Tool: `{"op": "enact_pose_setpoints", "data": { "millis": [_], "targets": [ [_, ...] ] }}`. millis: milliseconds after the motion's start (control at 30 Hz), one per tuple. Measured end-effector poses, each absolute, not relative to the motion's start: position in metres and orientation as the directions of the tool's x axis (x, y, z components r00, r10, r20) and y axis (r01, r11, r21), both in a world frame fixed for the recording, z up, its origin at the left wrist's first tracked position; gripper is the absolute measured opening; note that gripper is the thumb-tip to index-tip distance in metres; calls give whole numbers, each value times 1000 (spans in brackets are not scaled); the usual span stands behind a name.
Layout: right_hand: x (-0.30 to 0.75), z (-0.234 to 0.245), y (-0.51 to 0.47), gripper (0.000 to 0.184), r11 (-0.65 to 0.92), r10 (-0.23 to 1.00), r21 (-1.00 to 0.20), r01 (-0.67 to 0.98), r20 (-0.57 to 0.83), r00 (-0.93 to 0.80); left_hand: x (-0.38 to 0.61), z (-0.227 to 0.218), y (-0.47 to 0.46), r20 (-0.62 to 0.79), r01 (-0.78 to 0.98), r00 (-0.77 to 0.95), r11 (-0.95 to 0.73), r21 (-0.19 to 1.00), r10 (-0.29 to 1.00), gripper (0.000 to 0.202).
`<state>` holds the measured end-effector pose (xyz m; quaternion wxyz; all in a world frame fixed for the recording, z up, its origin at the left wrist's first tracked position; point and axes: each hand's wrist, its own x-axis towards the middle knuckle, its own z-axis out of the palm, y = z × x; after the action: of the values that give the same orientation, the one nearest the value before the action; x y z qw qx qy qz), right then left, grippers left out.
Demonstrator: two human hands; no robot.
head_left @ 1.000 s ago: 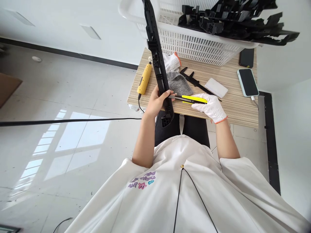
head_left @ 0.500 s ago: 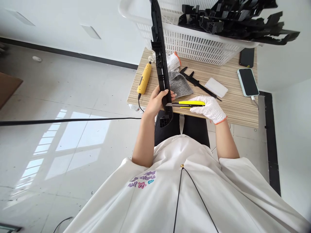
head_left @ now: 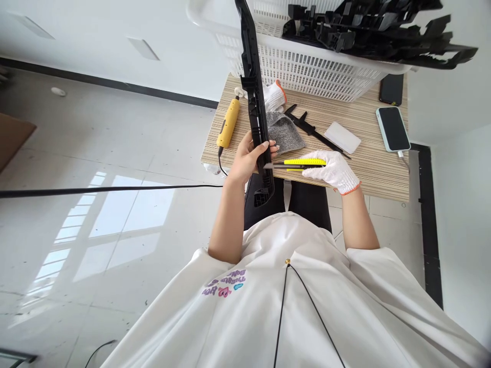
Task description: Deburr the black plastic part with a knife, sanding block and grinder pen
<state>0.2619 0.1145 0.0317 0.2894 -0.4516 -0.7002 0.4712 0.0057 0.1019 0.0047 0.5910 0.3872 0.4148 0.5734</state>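
My bare left hand (head_left: pixel 247 159) is closed around a long black plastic trim part (head_left: pixel 253 97), which stands lengthwise away from me over the table's front edge. In a white knitted glove with an orange cuff, my right hand (head_left: pixel 332 171) grips a yellow and black utility knife (head_left: pixel 305 163). Its blade points left and lies over the lower part of the trim piece, just below my left fingers. Whether the blade touches the plastic I cannot tell. Behind the trim lie a grey cloth (head_left: pixel 286 134) and a second white glove (head_left: pixel 274 96).
On the wood-grain table (head_left: pixel 366 171) lie a yellow corded rotary tool (head_left: pixel 229 123), a black caliper (head_left: pixel 312 132), a white card (head_left: pixel 342 137) and two phones, one charging (head_left: pixel 393 129). A white basket (head_left: pixel 310 69) at the back holds several black plastic parts (head_left: pixel 368 33).
My right hand and the knife have shifted very slightly to the right. The trim piece has moved a little the same way in my left hand.
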Motion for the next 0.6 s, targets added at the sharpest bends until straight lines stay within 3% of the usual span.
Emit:
{"op": "enact_pose_setpoints", "data": {
  "millis": [233,600],
  "targets": [
    [263,31,111,38,171,888,-911,376,-24,-460,9,11,102,-111,-361,-25,95,928,993,37],
    [262,33,111,38,126,923,-926,356,-23,-384,7,5,103,-24,-327,-16,17,945,1000,51]
  ]
}}
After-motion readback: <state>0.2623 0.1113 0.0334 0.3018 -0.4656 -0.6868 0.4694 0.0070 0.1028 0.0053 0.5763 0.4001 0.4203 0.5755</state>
